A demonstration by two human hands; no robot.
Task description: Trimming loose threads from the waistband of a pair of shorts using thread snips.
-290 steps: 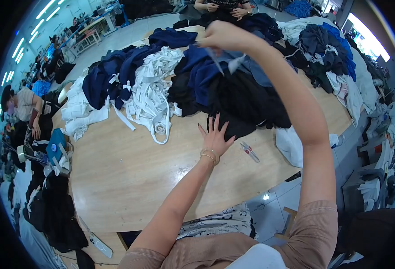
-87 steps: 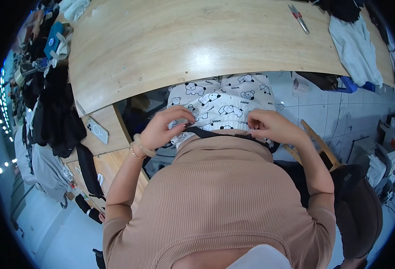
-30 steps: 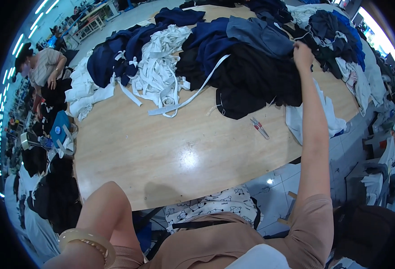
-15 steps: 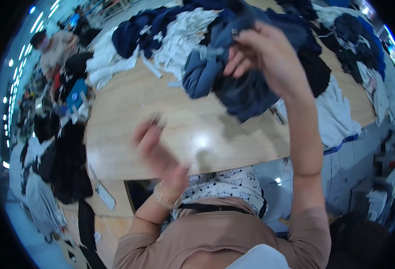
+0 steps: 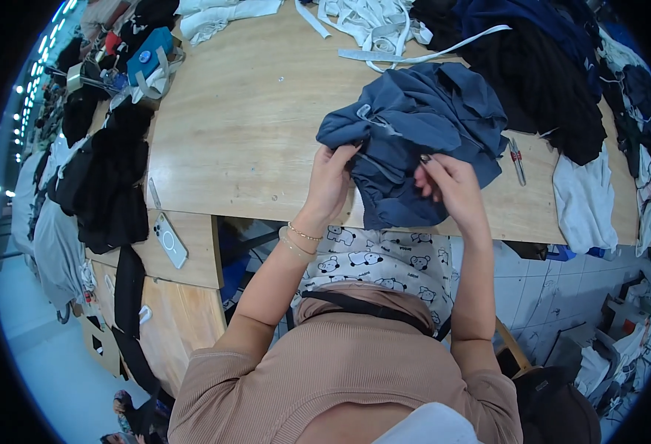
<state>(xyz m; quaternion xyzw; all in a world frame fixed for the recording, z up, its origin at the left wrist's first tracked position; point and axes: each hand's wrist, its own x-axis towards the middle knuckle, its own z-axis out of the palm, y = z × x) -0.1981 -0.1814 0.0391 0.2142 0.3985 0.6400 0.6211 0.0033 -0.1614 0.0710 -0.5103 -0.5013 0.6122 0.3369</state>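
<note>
A crumpled blue-grey garment [image 5: 414,111] lies bunched on the table close to my body, with a light-coloured strip or tag on its upper left part. My left hand [image 5: 329,181] pinches the garment's left edge between thumb and fingers. Over its right front part, my right hand [image 5: 455,189] is closed, its thumb and index fingertips together at the fabric. The curled fingers partly hide what they grip. Small snips [image 5: 516,161] with red on them lie just right of the garment.
White fabric strips [image 5: 385,55] lie beyond the garment on the wooden table [image 5: 229,140]. Black cloth [image 5: 555,89] and a white cloth [image 5: 586,196] are heaped to the right. At left are black garments [image 5: 111,185] and a phone [image 5: 169,240] on a lower board.
The garment, held up by my right hand before, has come down nearer me onto the table. My left hand has moved from the bare tabletop to its left edge. The view has tilted downward.
</note>
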